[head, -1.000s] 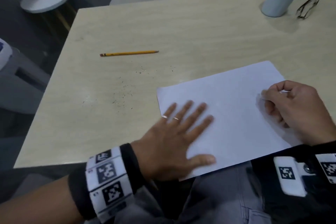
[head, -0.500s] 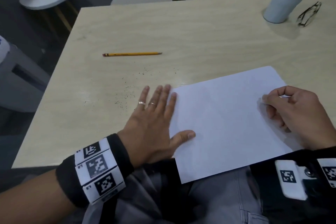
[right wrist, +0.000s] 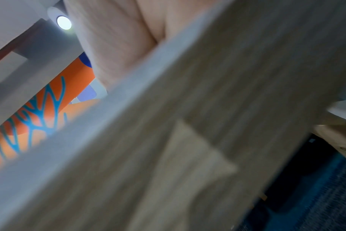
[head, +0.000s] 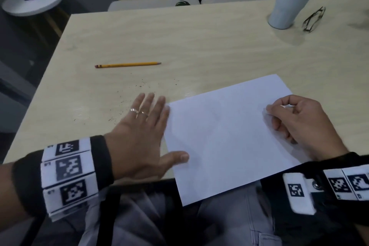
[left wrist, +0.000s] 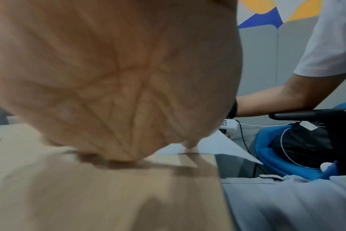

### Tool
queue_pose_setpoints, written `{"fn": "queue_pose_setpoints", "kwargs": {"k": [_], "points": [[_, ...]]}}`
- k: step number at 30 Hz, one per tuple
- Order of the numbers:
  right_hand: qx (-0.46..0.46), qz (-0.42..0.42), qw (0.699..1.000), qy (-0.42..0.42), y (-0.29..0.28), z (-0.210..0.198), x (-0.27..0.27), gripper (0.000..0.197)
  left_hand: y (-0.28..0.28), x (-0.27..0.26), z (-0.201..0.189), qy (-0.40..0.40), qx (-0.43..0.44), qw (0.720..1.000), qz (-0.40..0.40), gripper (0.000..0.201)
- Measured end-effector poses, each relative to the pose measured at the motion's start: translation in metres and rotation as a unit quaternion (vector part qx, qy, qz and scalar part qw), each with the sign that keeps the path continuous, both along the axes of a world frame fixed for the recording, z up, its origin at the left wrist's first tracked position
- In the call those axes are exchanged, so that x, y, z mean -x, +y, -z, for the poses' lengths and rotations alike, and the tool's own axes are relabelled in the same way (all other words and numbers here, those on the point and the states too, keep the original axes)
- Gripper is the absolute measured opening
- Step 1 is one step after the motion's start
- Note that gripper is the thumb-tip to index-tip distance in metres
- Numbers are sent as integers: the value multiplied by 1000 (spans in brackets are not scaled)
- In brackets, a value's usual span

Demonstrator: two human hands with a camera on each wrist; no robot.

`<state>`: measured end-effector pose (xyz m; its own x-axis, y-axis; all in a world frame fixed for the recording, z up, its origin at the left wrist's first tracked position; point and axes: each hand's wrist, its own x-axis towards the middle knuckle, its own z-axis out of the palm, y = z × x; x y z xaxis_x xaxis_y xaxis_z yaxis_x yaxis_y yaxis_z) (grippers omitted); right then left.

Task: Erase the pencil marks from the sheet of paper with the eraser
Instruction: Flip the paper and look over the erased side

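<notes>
The white sheet of paper lies at the table's near edge, its lower corner hanging over my lap. It looks blank; I can make out no pencil marks on it. My left hand lies flat with straight fingers on the table, along the sheet's left edge, with the thumb on the paper. My right hand rests on the sheet's right part, fingers curled round a small white eraser, mostly hidden. The left wrist view shows my palm and a paper corner. The right wrist view is blurred.
A yellow pencil lies on the wooden table left of centre, with dark eraser crumbs scattered below it. A grey tumbler and folded glasses stand at the far right. A round stool is off the table's left.
My left hand has slid left off the middle of the sheet and now lies on the table beside its left edge. The right hand has kept its place and grip.
</notes>
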<state>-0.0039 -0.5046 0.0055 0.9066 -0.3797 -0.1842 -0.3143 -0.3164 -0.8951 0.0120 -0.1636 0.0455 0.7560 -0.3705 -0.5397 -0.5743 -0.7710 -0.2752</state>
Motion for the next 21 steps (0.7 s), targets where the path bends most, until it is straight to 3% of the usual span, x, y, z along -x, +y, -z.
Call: {"fn": "queue_pose_setpoints", "kwargs": {"k": [3, 7, 12, 17, 21], "points": [[-11, -4, 1000, 4, -1, -1, -2, 18, -36, -2, -14, -9, 78, 997, -3, 127], [-44, -10, 999, -8, -4, -5, -1, 17, -117, -14, -5, 74, 215, 961, 156, 104], [-113, 43, 992, -36, -11, -1, -3, 14, -176, -39, 20, 79, 189, 957, 207, 120], [-148, 96, 982, -64, -15, 2, -5, 10, -185, -56, 30, 81, 168, 950, 252, 103], [-155, 101, 981, -63, -13, 1, -5, 10, -172, -75, 28, 36, 133, 969, 204, 112]]}}
